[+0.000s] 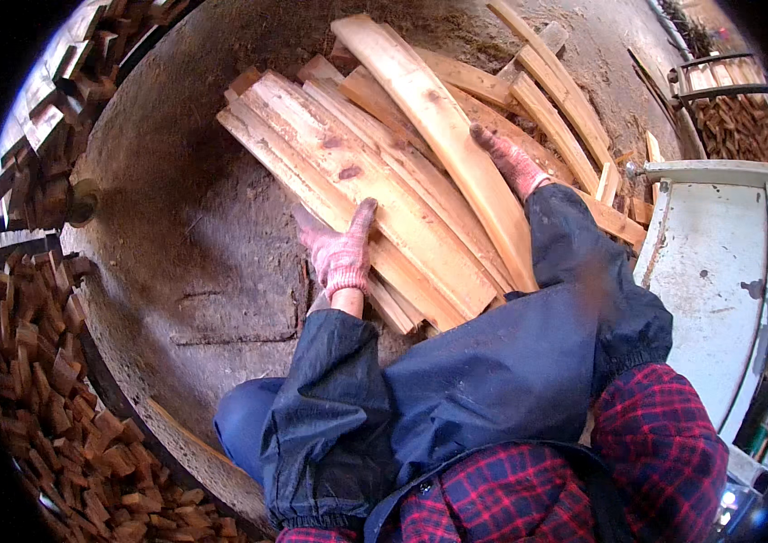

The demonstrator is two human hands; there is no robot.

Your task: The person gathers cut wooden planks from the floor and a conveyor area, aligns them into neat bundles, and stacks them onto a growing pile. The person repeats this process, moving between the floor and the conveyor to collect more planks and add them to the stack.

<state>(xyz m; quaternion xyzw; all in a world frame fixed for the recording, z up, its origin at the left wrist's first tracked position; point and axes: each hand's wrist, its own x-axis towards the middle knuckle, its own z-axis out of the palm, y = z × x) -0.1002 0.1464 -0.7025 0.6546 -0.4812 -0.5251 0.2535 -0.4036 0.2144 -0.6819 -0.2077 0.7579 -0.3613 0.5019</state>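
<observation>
Checked red sleeves [664, 434] and dark blue oversleeves [493, 362] fill the near edge. Farther out, the gloved left hand [339, 253] clamps the plank stack's [384, 181] near-left edge; the right hand [509, 158] presses flat, fingers together, on a long board [438, 127].

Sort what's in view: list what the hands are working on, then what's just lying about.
In hand:
- stack of pale, long wooden slats
- left hand, gloved, gripping the stack's edge
- right hand, gloved, flat on top

Lying about:
- loose slats
- heaps of small brown wood blocks
- white metal machine
</observation>
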